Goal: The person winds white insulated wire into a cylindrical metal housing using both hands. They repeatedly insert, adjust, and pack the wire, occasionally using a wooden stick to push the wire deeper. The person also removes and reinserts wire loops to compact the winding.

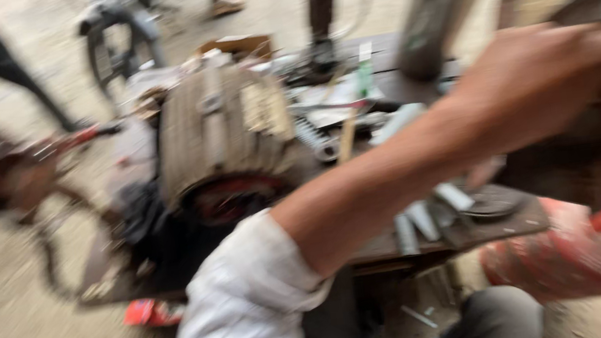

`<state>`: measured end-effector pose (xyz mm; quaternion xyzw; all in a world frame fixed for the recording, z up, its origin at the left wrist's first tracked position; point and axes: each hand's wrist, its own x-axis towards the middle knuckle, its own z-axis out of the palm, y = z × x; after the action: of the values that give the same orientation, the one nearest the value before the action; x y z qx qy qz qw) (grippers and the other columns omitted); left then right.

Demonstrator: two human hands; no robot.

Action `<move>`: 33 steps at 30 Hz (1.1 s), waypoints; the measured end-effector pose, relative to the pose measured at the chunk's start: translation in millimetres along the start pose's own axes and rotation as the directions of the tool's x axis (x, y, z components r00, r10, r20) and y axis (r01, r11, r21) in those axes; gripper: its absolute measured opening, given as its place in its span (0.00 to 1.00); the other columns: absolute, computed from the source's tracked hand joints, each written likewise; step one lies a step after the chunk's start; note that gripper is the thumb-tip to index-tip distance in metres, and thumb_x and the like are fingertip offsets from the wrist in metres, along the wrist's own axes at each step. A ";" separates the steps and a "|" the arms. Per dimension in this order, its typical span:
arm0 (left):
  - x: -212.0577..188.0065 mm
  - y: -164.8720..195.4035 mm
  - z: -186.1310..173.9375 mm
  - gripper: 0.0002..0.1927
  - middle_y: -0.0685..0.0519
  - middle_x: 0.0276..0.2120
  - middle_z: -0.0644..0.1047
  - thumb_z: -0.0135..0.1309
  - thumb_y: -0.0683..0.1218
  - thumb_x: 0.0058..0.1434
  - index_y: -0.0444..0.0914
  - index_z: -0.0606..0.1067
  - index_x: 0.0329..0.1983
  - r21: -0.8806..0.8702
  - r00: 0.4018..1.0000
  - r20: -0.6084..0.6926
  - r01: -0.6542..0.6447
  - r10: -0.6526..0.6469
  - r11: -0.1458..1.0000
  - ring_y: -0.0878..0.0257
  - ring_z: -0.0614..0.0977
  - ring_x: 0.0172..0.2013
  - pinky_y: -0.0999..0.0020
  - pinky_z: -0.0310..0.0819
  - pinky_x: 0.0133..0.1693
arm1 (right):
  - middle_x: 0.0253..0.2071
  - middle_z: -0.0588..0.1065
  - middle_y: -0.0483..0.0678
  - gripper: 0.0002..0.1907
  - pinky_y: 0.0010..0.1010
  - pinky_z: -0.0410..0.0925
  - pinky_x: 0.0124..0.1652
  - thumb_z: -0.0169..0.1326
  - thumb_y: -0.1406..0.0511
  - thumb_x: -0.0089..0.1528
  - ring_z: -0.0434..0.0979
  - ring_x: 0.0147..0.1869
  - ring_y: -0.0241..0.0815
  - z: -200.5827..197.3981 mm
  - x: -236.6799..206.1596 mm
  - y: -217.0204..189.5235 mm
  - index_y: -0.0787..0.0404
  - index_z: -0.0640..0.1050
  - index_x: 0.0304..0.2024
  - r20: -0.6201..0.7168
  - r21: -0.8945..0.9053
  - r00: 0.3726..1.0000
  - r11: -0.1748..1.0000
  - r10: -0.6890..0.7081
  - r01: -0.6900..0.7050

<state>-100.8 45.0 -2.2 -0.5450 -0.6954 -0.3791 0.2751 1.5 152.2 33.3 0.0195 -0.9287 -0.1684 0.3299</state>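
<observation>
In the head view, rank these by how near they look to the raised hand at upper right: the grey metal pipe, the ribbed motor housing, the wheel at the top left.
From the raised hand, as they lie in the picture:
1. Grey metal pipe, just up and left of it.
2. Ribbed motor housing, mid-left on the bench.
3. Wheel, far top left.

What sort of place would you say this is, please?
Probably an open-air repair workshop: a ribbed motor housing sits on a low cluttered bench, with a metal pipe and wheel nearby.
</observation>
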 end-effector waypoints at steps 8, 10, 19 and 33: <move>-22.6 15.7 -60.2 0.34 0.43 0.52 0.81 0.62 0.45 0.61 0.45 0.63 0.69 -0.102 0.987 0.053 -0.145 0.151 0.984 0.43 0.84 0.40 0.51 0.78 0.35 | 0.42 0.78 0.53 0.16 0.46 0.73 0.37 0.67 0.58 0.61 0.80 0.38 0.56 -9.5 -37.9 24.3 0.62 0.81 0.42 -0.121 0.260 0.991 0.965 0.060 -0.027; -42.6 29.3 -65.3 0.29 0.48 0.52 0.81 0.61 0.45 0.69 0.48 0.64 0.70 -0.150 0.982 -0.161 -0.119 0.095 0.981 0.49 0.87 0.46 0.58 0.84 0.47 | 0.45 0.78 0.53 0.17 0.45 0.74 0.39 0.67 0.60 0.60 0.81 0.42 0.56 -20.0 -43.5 21.4 0.63 0.81 0.46 -0.150 0.356 0.985 0.934 0.083 -0.025; -46.9 37.2 -28.3 0.45 0.39 0.60 0.76 0.65 0.58 0.61 0.36 0.57 0.72 -0.595 0.854 -0.064 0.383 -0.517 0.707 0.56 0.79 0.58 0.58 0.75 0.57 | 0.50 0.78 0.51 0.18 0.44 0.74 0.42 0.65 0.63 0.56 0.82 0.46 0.54 -43.6 -41.1 5.3 0.61 0.83 0.49 -0.090 0.293 0.994 0.956 0.060 -0.031; -1.0 7.7 -11.2 0.53 0.36 0.58 0.77 0.62 0.48 0.50 0.37 0.49 0.76 -0.461 0.783 -0.066 0.525 -0.618 0.715 0.47 0.80 0.59 0.60 0.71 0.61 | 0.34 0.81 0.45 0.12 0.26 0.75 0.42 0.63 0.60 0.73 0.83 0.37 0.33 -44.3 16.9 67.3 0.62 0.80 0.43 -0.416 0.719 0.828 0.693 0.376 0.046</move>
<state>-93.4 36.1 5.0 -0.3030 -0.6980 -0.6421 0.0939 20.8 199.9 97.6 0.1021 -0.7889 0.2416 0.5557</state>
